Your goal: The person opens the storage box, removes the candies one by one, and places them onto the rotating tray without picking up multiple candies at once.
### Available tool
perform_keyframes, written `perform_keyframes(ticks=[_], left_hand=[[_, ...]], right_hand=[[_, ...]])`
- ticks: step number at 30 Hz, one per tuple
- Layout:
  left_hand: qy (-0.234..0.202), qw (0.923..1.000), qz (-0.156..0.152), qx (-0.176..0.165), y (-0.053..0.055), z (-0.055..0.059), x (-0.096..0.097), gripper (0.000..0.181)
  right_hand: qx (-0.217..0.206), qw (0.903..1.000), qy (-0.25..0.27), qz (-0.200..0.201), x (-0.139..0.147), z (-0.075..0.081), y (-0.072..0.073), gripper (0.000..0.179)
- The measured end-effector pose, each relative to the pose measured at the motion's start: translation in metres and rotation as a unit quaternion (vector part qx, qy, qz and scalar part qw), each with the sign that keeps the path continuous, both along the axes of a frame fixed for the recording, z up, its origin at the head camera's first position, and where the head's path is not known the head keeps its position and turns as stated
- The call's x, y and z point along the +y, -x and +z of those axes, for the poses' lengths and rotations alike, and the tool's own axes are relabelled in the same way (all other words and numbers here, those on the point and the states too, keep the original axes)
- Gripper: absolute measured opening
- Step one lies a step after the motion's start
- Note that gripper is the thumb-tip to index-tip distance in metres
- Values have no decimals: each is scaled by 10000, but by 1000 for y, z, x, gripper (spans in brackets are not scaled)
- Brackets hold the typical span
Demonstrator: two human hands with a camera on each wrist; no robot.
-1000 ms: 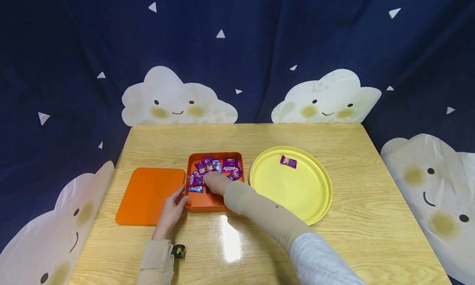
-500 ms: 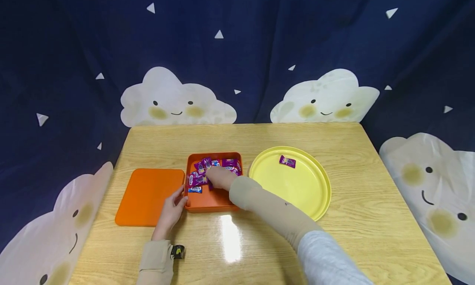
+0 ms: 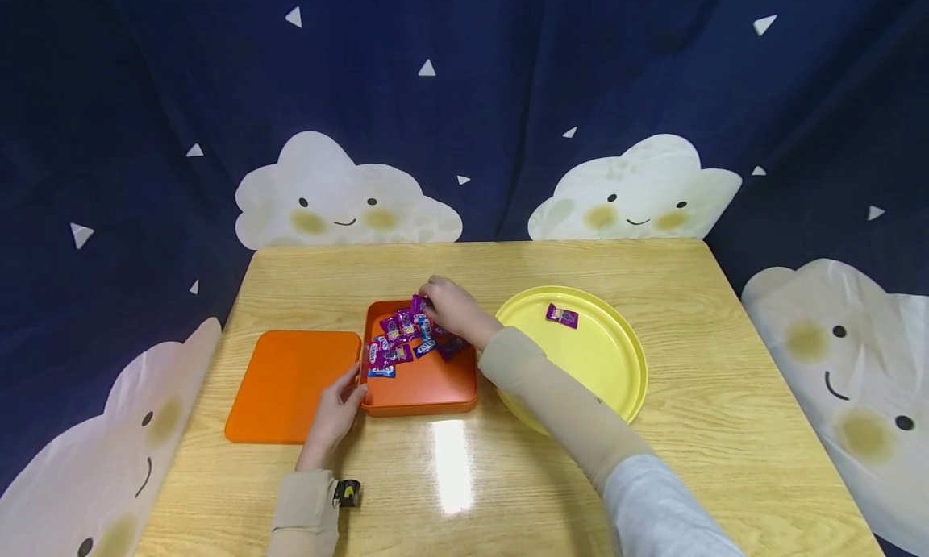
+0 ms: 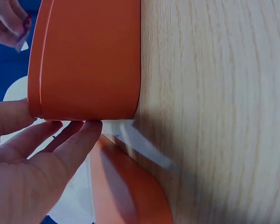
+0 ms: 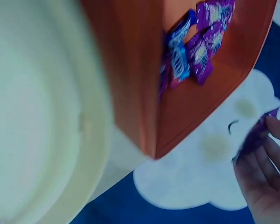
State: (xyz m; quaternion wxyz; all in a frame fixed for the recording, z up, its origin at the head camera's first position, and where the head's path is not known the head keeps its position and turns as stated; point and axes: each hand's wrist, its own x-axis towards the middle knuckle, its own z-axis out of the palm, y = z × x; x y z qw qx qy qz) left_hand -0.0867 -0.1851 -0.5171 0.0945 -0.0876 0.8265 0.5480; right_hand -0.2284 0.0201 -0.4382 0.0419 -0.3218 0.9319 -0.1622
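Observation:
My right hand (image 3: 457, 309) pinches a purple-wrapped candy (image 5: 257, 133) between thumb and fingers, raised over the back rim of the orange box (image 3: 421, 392). Several purple and blue wrapped candies (image 5: 198, 51) lie inside that box, mostly towards its back and left. At the box's left side, my left hand (image 3: 337, 412) holds the wall; in the left wrist view (image 4: 37, 163) its fingertips are on the outer face and one digit reaches to the rim. One purple candy (image 3: 562, 316) lies near the back of the round yellow tray (image 3: 581, 372), right of the box.
A flat orange lid (image 3: 290, 388) lies on the wooden table (image 3: 406, 492) left of the box, partly behind my left hand. A dark blue curtain with white clouds (image 3: 348, 194) stands behind the table and along both sides. My right forearm crosses over the yellow tray.
My right hand has risen out of the candy pile and moved back and right, now with a purple candy pinched in it. The left hand stays at the box wall.

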Motion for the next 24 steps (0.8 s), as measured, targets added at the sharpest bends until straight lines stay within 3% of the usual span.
perform_keyframes(ticks=[4,11,24], left_hand=[[-1,10000,9,-11,0,0,0,48],[-65,10000,10,-66,-1,2,1,49],[-55,9999,73,-121,0,2,1,49]], right_hand=[[329,9971,633,-271,20,1,7,23],[410,9880,1221,-853,61,0,16,23],[221,9798,1129,-1637,133,-27,16,23]])
